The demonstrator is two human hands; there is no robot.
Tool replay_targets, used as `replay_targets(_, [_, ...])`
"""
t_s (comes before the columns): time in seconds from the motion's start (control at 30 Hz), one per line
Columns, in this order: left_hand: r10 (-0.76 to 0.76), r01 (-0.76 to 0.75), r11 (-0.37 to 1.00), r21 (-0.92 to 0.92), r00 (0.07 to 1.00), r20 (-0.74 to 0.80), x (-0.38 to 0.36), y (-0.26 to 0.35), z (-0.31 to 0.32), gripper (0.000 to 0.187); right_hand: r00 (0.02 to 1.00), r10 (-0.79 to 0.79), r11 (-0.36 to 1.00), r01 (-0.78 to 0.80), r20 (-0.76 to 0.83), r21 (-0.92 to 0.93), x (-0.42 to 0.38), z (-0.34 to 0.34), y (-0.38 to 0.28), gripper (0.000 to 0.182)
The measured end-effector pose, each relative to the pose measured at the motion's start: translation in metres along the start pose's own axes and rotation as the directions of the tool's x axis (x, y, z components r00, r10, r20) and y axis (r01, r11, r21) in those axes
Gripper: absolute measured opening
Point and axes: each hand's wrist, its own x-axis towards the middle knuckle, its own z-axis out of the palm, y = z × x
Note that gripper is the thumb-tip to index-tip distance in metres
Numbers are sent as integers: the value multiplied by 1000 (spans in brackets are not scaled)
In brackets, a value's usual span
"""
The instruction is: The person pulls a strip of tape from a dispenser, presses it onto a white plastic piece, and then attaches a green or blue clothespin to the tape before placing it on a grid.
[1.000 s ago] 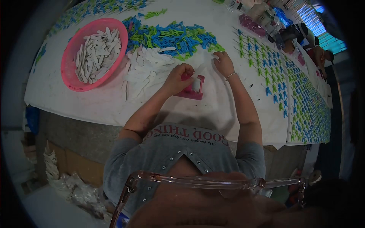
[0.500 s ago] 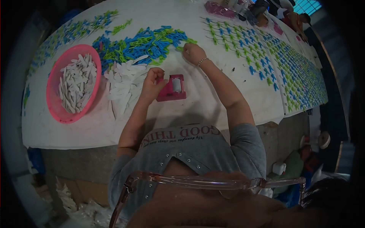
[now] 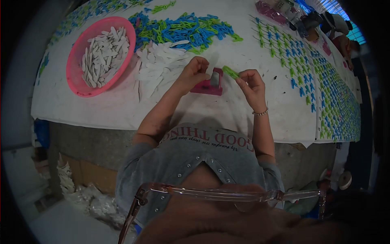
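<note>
My right hand (image 3: 252,87) pinches a green clothespin (image 3: 231,72) at its end, just right of a pink holder (image 3: 208,87) on the table. Over the left part of that holder is my left hand (image 3: 193,75), its fingers bent together; what they hold, if anything, is too small to make out. A pale plate shows in the holder's frame. Beyond my hands lies a heap of blue and green clothespins (image 3: 185,30). White flat pieces (image 3: 160,65) are piled left of my left hand.
A pink basket (image 3: 73,69) of white pieces stands at the left. Rows of blue and green clothespins (image 3: 302,71) cover the right side of the white table (image 3: 101,112). Bags and bottles lie at the back right, near another person (image 3: 343,42).
My right hand has come back from the clothespin heap to the holder's right side, now with a green clothespin. My left hand remains at the holder. The whole view has shifted.
</note>
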Motion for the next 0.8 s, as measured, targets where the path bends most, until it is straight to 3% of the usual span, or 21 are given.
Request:
replay_targets(0.27, [35, -40, 997, 71, 997, 74, -1, 0, 3, 37, 998, 33, 999, -34, 58, 21, -3, 15, -6, 21])
replay_targets(0.47, [-20, 13, 997, 81, 996, 84, -3, 3, 8, 39, 999, -8, 999, 9, 41, -37, 1, 17, -6, 24])
replay_targets(0.57, [-1, -12, 993, 117, 993, 117, -2, 1, 6, 40, 998, 5, 1000, -6, 59, 28, 2, 20, -13, 26])
replay_targets(0.63, [-43, 33, 988, 149, 997, 60, -3, 1, 7, 42, 973, 219, 945, -231, 77, 231, 3, 20, -18, 19])
replay_targets(0.67, [-47, 33, 989, 142, 994, 101, -2, 1, 9, 42, 974, 222, 949, -224, 36, 220, 3, 18, -16, 19])
replay_targets(0.73, [-3, -7, 992, 126, 997, 75, -3, 0, 10, 43, 896, 394, 666, -431, 203, 609, 0, 13, -4, 10])
replay_targets(0.8, [14, -30, 988, 149, 994, 106, 0, -7, 9, 46, 900, 398, 621, -407, 178, 669, -6, 13, 3, 8])
